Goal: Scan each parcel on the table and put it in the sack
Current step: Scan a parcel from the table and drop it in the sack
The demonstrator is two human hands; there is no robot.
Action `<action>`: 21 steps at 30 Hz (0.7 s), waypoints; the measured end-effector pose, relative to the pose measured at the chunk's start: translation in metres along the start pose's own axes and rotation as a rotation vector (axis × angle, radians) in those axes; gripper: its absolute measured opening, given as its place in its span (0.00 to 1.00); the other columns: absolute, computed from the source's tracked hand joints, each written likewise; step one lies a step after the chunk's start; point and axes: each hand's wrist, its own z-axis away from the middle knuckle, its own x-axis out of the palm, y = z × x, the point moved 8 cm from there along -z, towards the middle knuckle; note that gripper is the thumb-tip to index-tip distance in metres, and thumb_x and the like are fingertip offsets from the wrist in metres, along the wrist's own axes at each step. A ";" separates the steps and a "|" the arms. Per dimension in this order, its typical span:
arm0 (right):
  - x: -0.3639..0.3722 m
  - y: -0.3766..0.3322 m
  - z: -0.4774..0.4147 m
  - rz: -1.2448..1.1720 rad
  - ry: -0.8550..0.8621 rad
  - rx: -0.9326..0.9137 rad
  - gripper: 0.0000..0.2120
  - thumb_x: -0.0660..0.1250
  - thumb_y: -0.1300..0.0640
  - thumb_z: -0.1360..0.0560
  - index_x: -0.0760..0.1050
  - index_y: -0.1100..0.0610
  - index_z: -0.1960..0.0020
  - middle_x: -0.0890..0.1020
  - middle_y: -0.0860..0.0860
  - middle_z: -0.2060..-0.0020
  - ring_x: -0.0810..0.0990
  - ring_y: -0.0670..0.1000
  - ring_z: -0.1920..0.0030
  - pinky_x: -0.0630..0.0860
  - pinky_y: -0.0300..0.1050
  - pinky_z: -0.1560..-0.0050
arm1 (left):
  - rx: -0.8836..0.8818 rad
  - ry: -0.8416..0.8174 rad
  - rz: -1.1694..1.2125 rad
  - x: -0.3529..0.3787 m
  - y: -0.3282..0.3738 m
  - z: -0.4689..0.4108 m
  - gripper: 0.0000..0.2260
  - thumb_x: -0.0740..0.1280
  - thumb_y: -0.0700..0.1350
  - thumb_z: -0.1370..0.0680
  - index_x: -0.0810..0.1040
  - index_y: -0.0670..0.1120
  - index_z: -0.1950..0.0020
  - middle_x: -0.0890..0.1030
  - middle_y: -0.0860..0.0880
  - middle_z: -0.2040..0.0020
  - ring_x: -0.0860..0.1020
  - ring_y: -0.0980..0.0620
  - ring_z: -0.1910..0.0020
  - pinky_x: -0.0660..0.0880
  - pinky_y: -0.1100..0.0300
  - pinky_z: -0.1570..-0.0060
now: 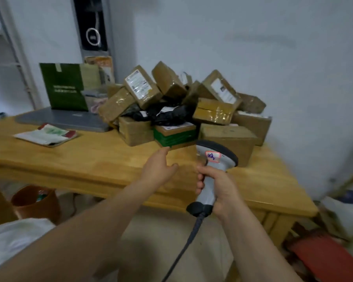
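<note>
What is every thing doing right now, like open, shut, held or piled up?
Scanner, held in the right hand.
Left hand, open, fingertip by the green box.
Parcels, piled on the table.
Laptop, shut, lying flat.
Green bag, standing upright.
</note>
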 end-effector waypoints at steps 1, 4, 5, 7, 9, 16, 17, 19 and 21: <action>-0.013 -0.009 -0.003 -0.017 0.015 -0.017 0.04 0.69 0.65 0.28 0.75 0.60 0.59 0.74 0.52 0.75 0.70 0.47 0.79 0.69 0.37 0.79 | 0.028 -0.010 0.020 0.008 0.017 -0.011 0.31 0.68 0.50 0.23 0.61 0.46 0.23 0.67 0.47 0.27 0.67 0.48 0.29 0.67 0.54 0.33; -0.049 -0.031 -0.011 -0.056 0.063 -0.072 0.03 0.68 0.65 0.28 0.76 0.59 0.57 0.74 0.52 0.74 0.71 0.47 0.79 0.69 0.37 0.79 | 0.128 -0.030 0.063 0.029 0.066 -0.046 0.31 0.68 0.52 0.23 0.61 0.48 0.23 0.63 0.47 0.25 0.61 0.48 0.26 0.63 0.51 0.29; -0.060 -0.038 -0.014 -0.065 0.084 -0.091 0.03 0.68 0.65 0.28 0.76 0.60 0.57 0.74 0.52 0.74 0.71 0.48 0.79 0.69 0.38 0.79 | 0.165 -0.018 0.077 0.034 0.081 -0.056 0.28 0.66 0.52 0.21 0.62 0.48 0.24 0.62 0.47 0.24 0.60 0.48 0.25 0.61 0.50 0.28; -0.080 -0.047 -0.018 -0.087 0.120 -0.119 0.03 0.68 0.65 0.28 0.77 0.60 0.56 0.74 0.52 0.74 0.71 0.48 0.79 0.69 0.38 0.78 | 0.193 0.003 0.112 0.042 0.102 -0.077 0.23 0.59 0.51 0.18 0.62 0.47 0.24 0.61 0.47 0.24 0.59 0.48 0.25 0.59 0.51 0.26; -0.095 -0.053 -0.023 -0.097 0.145 -0.136 0.03 0.68 0.65 0.28 0.77 0.60 0.55 0.74 0.52 0.73 0.71 0.49 0.78 0.69 0.38 0.78 | 0.180 0.000 0.108 0.052 0.111 -0.098 0.23 0.58 0.45 0.17 0.59 0.46 0.22 0.60 0.47 0.23 0.58 0.48 0.24 0.58 0.51 0.26; -0.130 -0.063 -0.023 -0.109 0.209 -0.185 0.04 0.68 0.66 0.29 0.76 0.59 0.57 0.75 0.53 0.73 0.72 0.49 0.77 0.70 0.38 0.78 | 0.059 -0.287 0.292 0.056 0.115 -0.119 0.53 0.74 0.35 0.34 0.43 0.56 0.21 0.58 0.45 0.24 0.62 0.42 0.28 0.70 0.45 0.34; -0.132 -0.063 -0.021 -0.112 0.214 -0.188 0.04 0.68 0.66 0.29 0.76 0.58 0.57 0.75 0.53 0.73 0.72 0.49 0.77 0.70 0.38 0.78 | 0.090 -0.323 0.255 0.053 0.119 -0.111 0.52 0.75 0.37 0.34 0.46 0.54 0.20 0.61 0.45 0.25 0.65 0.43 0.30 0.72 0.47 0.36; -0.137 -0.063 -0.018 -0.114 0.232 -0.192 0.05 0.68 0.66 0.28 0.76 0.58 0.56 0.75 0.52 0.73 0.72 0.48 0.77 0.71 0.38 0.78 | 0.168 -0.310 0.043 0.046 0.124 -0.091 0.45 0.76 0.42 0.33 0.55 0.51 0.22 0.64 0.46 0.28 0.64 0.44 0.31 0.67 0.44 0.33; -0.144 -0.061 -0.014 -0.113 0.261 -0.211 0.05 0.68 0.65 0.28 0.75 0.57 0.56 0.75 0.52 0.71 0.72 0.48 0.76 0.71 0.38 0.77 | 0.257 -0.272 -0.045 0.043 0.127 -0.068 0.36 0.77 0.48 0.32 0.65 0.54 0.27 0.68 0.48 0.34 0.65 0.46 0.33 0.65 0.45 0.32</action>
